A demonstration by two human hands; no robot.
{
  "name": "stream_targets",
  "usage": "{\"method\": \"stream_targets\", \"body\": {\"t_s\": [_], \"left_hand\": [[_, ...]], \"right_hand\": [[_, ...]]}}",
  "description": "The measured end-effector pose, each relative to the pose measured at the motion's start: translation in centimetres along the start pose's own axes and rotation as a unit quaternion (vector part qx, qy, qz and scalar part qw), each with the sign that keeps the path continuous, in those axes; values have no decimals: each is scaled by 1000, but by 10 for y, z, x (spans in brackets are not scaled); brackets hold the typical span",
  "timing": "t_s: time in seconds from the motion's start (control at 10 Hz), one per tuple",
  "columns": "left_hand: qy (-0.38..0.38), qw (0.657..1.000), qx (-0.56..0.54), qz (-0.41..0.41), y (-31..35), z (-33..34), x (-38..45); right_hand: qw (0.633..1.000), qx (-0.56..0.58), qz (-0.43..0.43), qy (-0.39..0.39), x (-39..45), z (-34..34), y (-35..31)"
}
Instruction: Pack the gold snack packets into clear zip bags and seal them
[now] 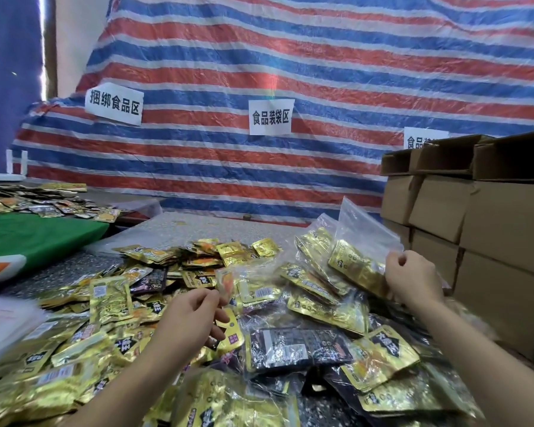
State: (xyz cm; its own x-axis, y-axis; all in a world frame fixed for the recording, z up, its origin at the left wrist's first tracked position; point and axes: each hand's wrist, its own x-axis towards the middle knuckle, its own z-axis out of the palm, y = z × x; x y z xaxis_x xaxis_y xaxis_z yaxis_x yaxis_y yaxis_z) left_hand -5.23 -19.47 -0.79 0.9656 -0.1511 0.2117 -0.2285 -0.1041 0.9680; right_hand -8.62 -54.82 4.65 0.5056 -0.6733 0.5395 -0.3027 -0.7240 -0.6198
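Speckled table heaped with gold snack packets, viewed from the packer's side.
Nearest, the left hand curls its fingers over the pile, pinching a small packet. Farther right, the right hand grips a clear zip bag holding gold packets. Behind: cardboard boxes, striped tarpaulin.

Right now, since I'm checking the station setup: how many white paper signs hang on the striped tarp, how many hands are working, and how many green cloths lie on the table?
White paper signs with black characters on the striped tarp: 3 (the rightmost partly hidden by brown cardboard boxes)
Bare hands: 2
Green cloths: 1
Total: 6
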Motion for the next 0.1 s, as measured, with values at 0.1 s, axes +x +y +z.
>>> {"method": "stream_targets", "body": {"t_s": [0.1], "left_hand": [[0, 1000, 3, 7, 1, -1, -1]], "right_hand": [[998, 24, -64, -2, -33, -19, 1]]}}
